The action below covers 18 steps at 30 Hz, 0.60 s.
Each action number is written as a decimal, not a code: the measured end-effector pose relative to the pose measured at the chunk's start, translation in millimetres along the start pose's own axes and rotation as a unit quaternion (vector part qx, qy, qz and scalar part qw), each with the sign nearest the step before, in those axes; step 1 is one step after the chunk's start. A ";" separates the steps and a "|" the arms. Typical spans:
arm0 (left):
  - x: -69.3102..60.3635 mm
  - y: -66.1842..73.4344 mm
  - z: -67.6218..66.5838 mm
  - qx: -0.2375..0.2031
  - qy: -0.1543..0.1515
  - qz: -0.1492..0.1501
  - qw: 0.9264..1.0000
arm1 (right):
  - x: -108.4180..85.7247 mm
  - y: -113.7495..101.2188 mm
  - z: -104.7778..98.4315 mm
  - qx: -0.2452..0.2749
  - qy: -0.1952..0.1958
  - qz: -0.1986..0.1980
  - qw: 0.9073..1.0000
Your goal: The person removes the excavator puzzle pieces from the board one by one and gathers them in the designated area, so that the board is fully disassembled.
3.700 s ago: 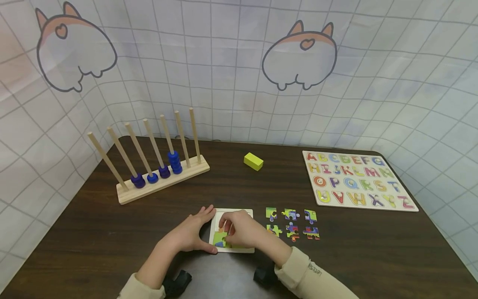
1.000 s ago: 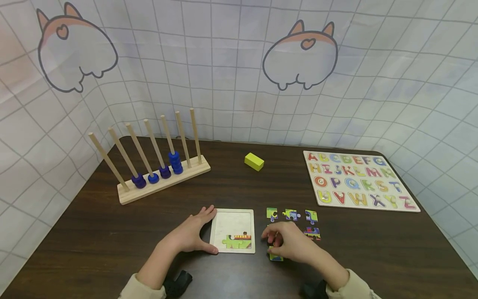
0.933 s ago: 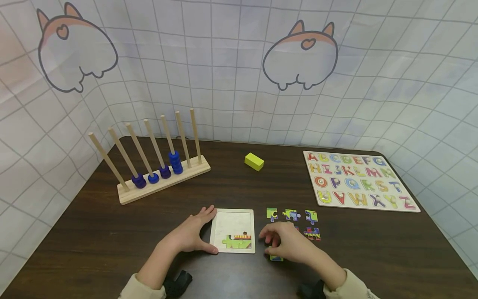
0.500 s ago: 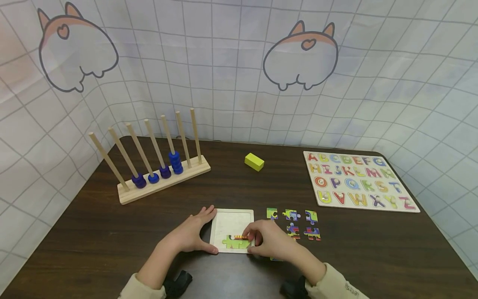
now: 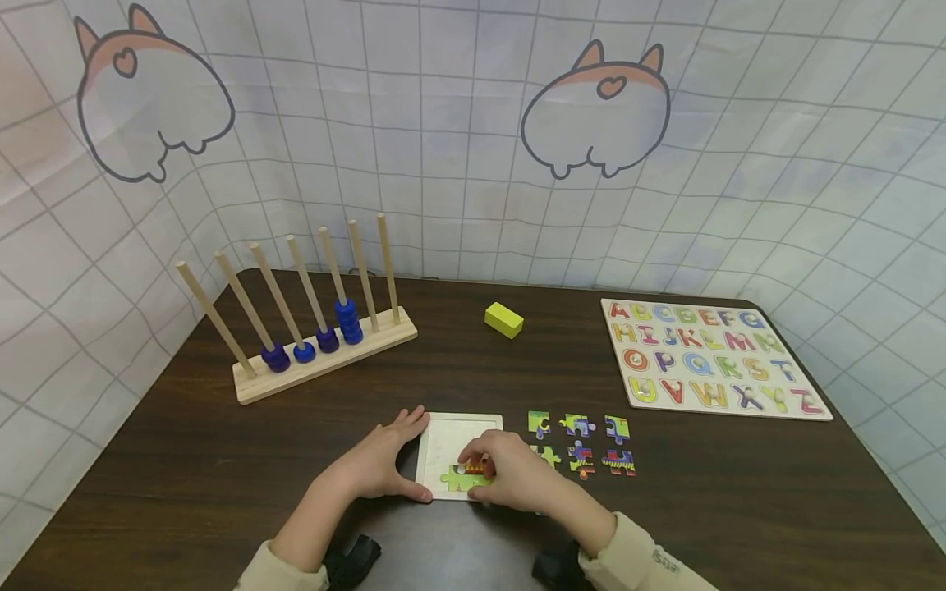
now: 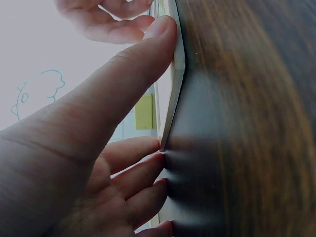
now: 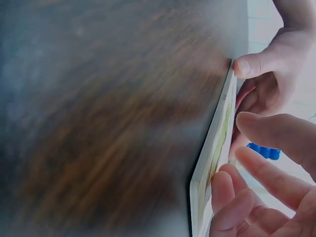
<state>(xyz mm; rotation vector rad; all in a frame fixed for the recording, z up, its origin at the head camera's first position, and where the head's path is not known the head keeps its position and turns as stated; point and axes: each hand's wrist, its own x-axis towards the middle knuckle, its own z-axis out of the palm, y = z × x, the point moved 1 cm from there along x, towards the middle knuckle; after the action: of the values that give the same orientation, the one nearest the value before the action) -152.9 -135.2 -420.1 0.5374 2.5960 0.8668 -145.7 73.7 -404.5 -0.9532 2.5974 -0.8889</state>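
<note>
My left hand point(image 5: 375, 461) rests spread along the left side of a small wooden puzzle tray point(image 5: 443, 435). Its thumb touches the near left corner and its fingertips the far left corner. Over the tray's lower right part is my right hand point(image 5: 510, 472), its fingers bent above the joined green and striped puzzle pieces point(image 5: 456, 478). The right wrist view shows thumb and forefinger apart, no piece between them; the other fingers point(image 7: 223, 190) curl close to the tray face. The right hand hides part of the joined pieces.
Several loose jigsaw pieces point(image 5: 578, 424) lie in two rows right of the tray. A yellow block point(image 5: 504, 320) lies behind it. A peg stand with blue rings point(image 5: 325, 353) stands at the back left. An alphabet board point(image 5: 713, 357) lies at the right.
A green-and-blue piece went from the tray's lower left to the table on the right, beside the right hand. That hand has since moved left, back over the tray. The left hand stays put.
</note>
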 end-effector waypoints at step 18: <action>-0.5 1.0 -0.3 0.000 0.002 -0.003 1.000 | 5.5 -5.8 2.5 -0.059 -0.009 0.042 0.997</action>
<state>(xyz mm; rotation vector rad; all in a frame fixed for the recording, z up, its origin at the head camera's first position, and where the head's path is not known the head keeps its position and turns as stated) -152.3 -134.9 -419.2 0.5276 2.5999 0.8663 -146.0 65.5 -402.9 -0.8681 2.6775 -0.7102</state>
